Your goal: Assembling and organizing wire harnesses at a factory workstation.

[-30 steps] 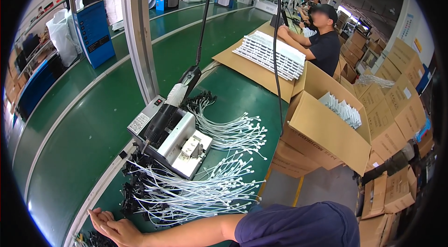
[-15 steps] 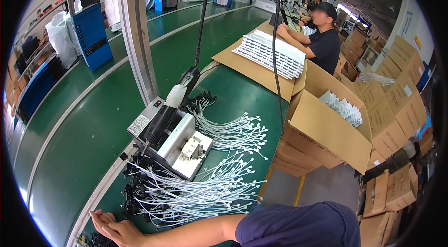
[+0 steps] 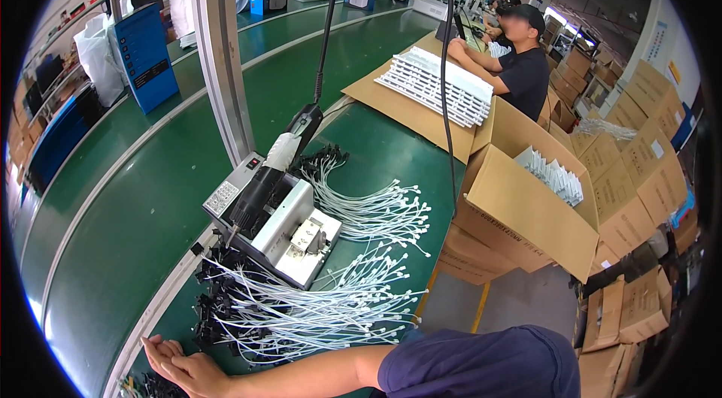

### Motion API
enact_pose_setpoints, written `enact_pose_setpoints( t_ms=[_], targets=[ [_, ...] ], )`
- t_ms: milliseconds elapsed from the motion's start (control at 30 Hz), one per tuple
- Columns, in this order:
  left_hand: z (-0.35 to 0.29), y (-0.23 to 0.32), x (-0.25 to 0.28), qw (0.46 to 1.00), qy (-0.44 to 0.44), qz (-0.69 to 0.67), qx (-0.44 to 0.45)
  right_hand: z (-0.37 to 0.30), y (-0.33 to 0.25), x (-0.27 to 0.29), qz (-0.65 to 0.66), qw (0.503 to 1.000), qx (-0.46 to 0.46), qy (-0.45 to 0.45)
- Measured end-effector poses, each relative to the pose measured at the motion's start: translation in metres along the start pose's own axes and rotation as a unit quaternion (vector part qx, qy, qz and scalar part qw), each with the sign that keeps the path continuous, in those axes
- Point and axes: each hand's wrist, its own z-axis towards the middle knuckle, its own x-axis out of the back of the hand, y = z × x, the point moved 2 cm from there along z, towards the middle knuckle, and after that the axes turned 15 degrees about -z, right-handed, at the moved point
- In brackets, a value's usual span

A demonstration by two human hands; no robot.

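My right hand [image 3: 188, 369] rests at the lower left, its forearm reaching across from the right in a dark blue sleeve. Its fingers are loosely bent and apart, and I see nothing held in them. Just beyond it lies a bundle of white cables [image 3: 316, 308] with small white plugs on the right and black ends on the left. A second bundle of white cables [image 3: 376, 206] spreads behind a metal bench machine [image 3: 289, 236]. A black electric screwdriver [image 3: 263, 187] with a cord lies slanted on that machine. My left hand is out of view.
A metal post [image 3: 218, 60] rises beside the green conveyor [image 3: 113, 225]. White slatted parts [image 3: 432, 86] are stacked on cardboard. An open carton [image 3: 534, 210] stands at the right, near a seated co-worker [image 3: 523, 60]. A blue box [image 3: 147, 60] stands on the left. A black cable [image 3: 445, 97] hangs down.
My right hand has shifted very slightly to the left and stays loosely bent. At the far end of the conveyor, a dark box shows more plainly. The cables and machine stay put.
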Motion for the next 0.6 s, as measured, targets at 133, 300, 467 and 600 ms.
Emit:
enact_pose_setpoints(
  t_ms=[133,300,467,600],
  targets=[
    [0.0,0.004,0.006,0.999,-0.003,0.026,-0.021,0.0,-0.012,0.004,-0.013,1.0,0.018,0.0],
    [0.001,0.007,0.005,0.997,-0.008,0.051,-0.048,-0.011,0.005,-0.025,-0.014,0.999,0.026,0.018],
    [0.005,0.009,0.005,0.994,-0.014,0.078,-0.074,-0.02,0.018,-0.049,0.075,0.996,-0.051,-0.021],
    [0.007,0.015,0.0,0.991,-0.023,0.092,-0.091,-0.023,0.032,-0.069,0.006,1.0,-0.012,0.012]
  ],
)
